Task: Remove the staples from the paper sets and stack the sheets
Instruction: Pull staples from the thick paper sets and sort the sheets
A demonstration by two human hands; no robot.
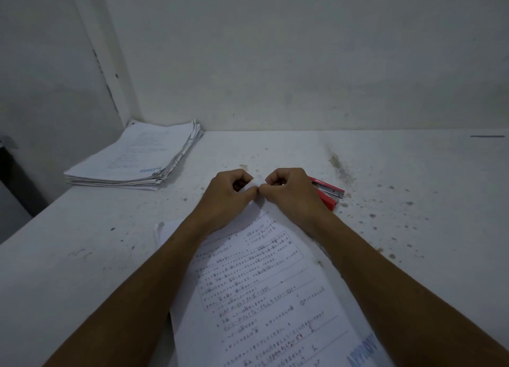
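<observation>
- Table point(385, 256): white, matt surface, rough-looking, with dark specks and stains.
- Paper set point(264, 298) in front: thin white paper, matt, printed in black, slightly creased at the far corner.
- Stack of sheets point(132, 157) at the far left: white paper, matt, edges ragged and uneven.
- Stapler point(329, 193): red body with a slight sheen, bare metal strip along its length.
- Wall point(303, 50): painted, matt, faintly smudged.

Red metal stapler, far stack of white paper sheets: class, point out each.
red metal stapler point(329, 192): head view, its red body right of the hand.
far stack of white paper sheets point(137, 157): head view, top sheet.
</observation>
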